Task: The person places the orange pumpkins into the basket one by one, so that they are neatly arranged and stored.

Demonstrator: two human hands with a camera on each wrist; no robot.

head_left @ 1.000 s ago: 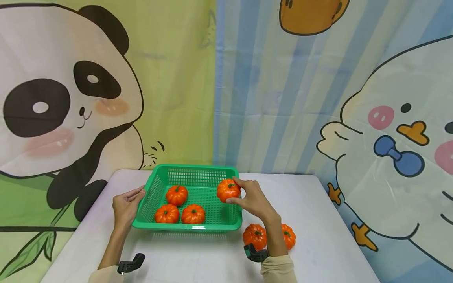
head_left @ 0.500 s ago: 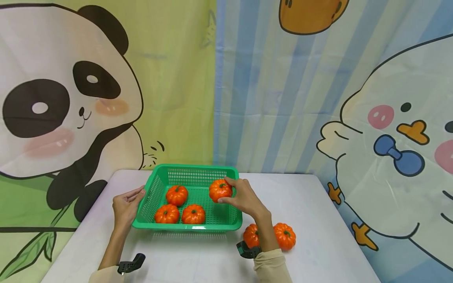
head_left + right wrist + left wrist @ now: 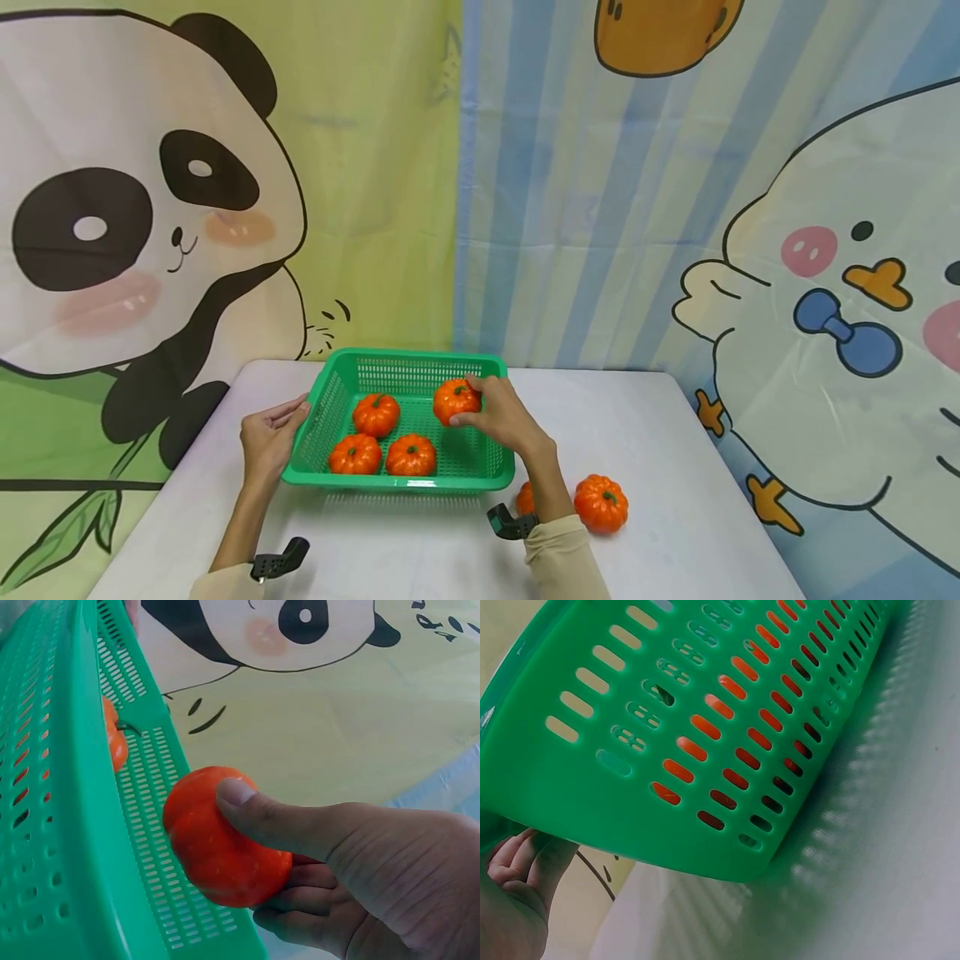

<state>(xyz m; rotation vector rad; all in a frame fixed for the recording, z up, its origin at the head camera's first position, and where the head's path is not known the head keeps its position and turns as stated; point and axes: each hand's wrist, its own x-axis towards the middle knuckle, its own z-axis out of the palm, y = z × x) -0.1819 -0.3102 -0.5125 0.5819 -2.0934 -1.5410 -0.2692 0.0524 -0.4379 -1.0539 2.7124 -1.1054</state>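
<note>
My right hand (image 3: 501, 414) holds a small orange pumpkin (image 3: 456, 402) over the right part of a green plastic basket (image 3: 401, 483). In the right wrist view the thumb lies on the near face of that pumpkin (image 3: 225, 847) and the fingers curl round its other side. My left hand (image 3: 272, 437) grips the basket's left rim; the left wrist view shows its curled fingers (image 3: 526, 859) at the rim's underside. Inside the basket rest three more pumpkins: one at the back (image 3: 376, 415), one at front left (image 3: 355, 454), and one at front centre (image 3: 411, 456).
On the white table (image 3: 675, 467), right of the basket, sits another pumpkin (image 3: 602, 504). Beside it a further pumpkin (image 3: 525, 498) is mostly hidden behind my right forearm. A cartoon-printed curtain (image 3: 570, 208) hangs behind the table. Each wrist wears a black camera band.
My right hand has carried its pumpkin leftward, from the basket's right edge further over the inside. The left hand stays at the rim, and the basket has not moved.
</note>
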